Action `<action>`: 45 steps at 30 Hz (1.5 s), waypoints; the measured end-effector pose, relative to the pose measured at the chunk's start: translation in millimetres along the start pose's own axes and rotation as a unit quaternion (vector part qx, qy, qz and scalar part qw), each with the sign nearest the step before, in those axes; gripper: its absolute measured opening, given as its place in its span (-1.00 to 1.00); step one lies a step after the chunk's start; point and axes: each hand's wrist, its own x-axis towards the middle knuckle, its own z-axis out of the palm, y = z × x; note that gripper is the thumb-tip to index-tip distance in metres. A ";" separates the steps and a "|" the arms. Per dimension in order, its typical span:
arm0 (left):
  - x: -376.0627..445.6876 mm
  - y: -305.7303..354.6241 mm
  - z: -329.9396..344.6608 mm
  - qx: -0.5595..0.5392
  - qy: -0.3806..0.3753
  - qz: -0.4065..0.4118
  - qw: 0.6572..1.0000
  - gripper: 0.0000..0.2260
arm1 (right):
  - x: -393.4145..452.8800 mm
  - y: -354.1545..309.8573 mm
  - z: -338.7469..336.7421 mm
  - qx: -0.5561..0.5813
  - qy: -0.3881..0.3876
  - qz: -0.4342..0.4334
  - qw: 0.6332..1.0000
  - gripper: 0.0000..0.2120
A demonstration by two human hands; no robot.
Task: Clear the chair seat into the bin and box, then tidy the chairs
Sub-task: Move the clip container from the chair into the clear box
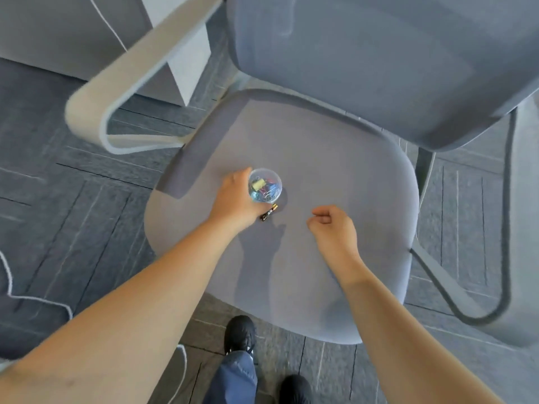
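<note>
A grey office chair fills the view, its seat (320, 158) facing me. On the seat stands a clear round tub of coloured binder clips (264, 185). My left hand (234, 199) is wrapped around the tub's left side. A small black and gold battery (269, 213) lies on the seat just below the tub, next to my left hand. My right hand (332, 228) hovers over the seat to the right of the battery, fingers loosely curled with nothing in them.
The chair's white armrest (122, 91) loops out at the left, and a dark one (481, 287) at the right. The backrest (379, 53) rises behind. A white cabinet (73, 33) stands at the back left. White cable (17, 290) runs over the carpet. My shoes (240, 330) are below.
</note>
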 end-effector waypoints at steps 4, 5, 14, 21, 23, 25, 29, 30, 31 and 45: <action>32.5 -6.7 18.5 0.091 -0.038 0.025 0.995 -0.11 | 20.9 10.5 15.3 -0.004 -0.006 0.014 1.000 -0.75; 36.6 -6.0 21.0 0.111 -0.046 0.036 0.992 -0.11 | 24.4 11.9 17.7 -0.003 -0.009 0.019 1.000 -0.75; 55.1 -16.7 5.1 0.154 -0.062 0.096 0.981 -0.30 | 38.0 7.2 48.6 -0.053 -0.052 -0.006 0.997 -0.68; 55.1 -24.3 13.5 0.184 -0.106 0.106 0.971 -0.24 | 42.7 19.7 49.3 -0.081 -0.035 -0.003 0.996 -0.67; 55.9 -26.6 8.3 0.172 -0.081 0.112 0.975 -0.26 | 44.3 23.6 49.9 -0.090 -0.032 -0.007 0.995 -0.66; 55.6 -29.9 0.4 0.157 -0.055 0.110 0.980 -0.28 | 44.6 23.9 54.7 -0.103 -0.040 -0.019 0.994 -0.64; 51.6 -38.1 -16.5 0.141 -0.017 0.098 0.985 -0.28 | 45.3 19.2 71.7 -0.120 -0.057 -0.062 0.989 -0.58; 50.5 -40.1 -19.7 0.139 -0.011 0.097 0.985 -0.28 | 45.6 18.0 75.9 -0.132 -0.060 -0.073 0.987 -0.56; 49.2 -42.4 -22.7 0.138 -0.005 0.097 0.986 -0.28 | 46.0 17.1 80.4 -0.153 -0.064 -0.084 0.983 -0.56; -24.2 -42.2 -59.7 0.063 0.054 0.066 0.994 -0.28 | 16.5 22.5 60.1 -0.307 -0.098 -0.085 0.943 -0.81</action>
